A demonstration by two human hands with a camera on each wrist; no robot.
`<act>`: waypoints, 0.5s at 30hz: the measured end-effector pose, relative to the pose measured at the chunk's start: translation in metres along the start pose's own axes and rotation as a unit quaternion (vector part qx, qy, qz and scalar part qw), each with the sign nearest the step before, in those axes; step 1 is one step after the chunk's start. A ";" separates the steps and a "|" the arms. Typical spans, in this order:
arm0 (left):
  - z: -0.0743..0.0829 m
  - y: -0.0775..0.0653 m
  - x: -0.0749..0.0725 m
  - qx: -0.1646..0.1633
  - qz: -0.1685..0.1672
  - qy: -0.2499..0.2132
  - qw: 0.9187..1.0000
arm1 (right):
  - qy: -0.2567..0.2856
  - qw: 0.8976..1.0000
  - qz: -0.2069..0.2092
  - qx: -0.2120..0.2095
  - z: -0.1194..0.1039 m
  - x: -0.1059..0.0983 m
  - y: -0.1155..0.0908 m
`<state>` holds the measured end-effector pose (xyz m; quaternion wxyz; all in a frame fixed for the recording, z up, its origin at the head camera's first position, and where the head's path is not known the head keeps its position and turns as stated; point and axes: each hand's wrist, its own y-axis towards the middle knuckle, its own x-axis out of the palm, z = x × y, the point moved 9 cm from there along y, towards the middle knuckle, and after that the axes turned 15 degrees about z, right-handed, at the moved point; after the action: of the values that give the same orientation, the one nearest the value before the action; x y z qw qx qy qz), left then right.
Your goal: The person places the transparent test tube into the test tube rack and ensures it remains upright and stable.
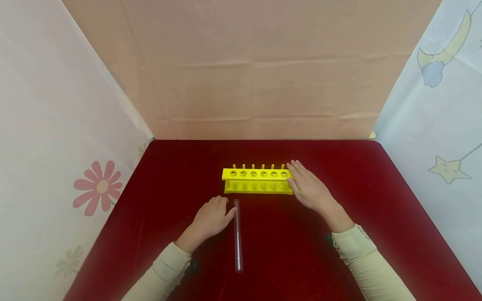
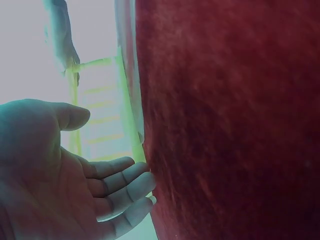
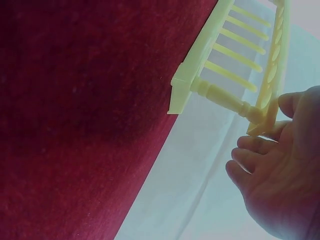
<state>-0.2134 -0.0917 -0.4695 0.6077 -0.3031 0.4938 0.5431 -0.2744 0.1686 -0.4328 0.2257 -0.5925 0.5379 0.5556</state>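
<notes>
A yellow test tube rack [image 1: 258, 186] stands upright on the red cloth, a row of holes along its top and pegs behind. My right hand [image 1: 309, 187] holds its right end, with the thumb at the front and the fingers reaching toward the back. In the right wrist view, thumb and index finger lie around the end of the top plate [image 3: 274, 75]. A clear glass test tube [image 1: 238, 242] lies lengthwise in front of the rack. Beside its upper end is my left hand [image 1: 211, 216], fingers relaxed, thumb close to the glass. The left palm [image 2: 30, 170] holds nothing.
Red cloth [image 1: 301, 259] covers the table. A plain tan sheet [image 1: 248, 83] hangs behind it. White printed sheets stand at the left [image 1: 56, 125] and the right [image 1: 425, 125], close along the table's sides.
</notes>
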 end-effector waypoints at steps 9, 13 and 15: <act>0.005 -0.002 0.001 -0.009 0.000 -0.006 1.000 | -0.012 1.000 0.002 -0.006 -0.002 0.001 -0.001; 0.008 -0.003 0.002 -0.013 -0.002 -0.018 1.000 | -0.017 1.000 0.004 -0.002 -0.002 0.002 -0.001; 0.009 -0.003 0.003 -0.013 -0.002 -0.020 1.000 | -0.018 1.000 0.008 0.000 -0.002 0.002 -0.002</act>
<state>-0.2079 -0.0834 -0.4700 0.6148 -0.3011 0.4742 0.5537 -0.2727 0.1669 -0.4348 0.2312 -0.5780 0.5382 0.5682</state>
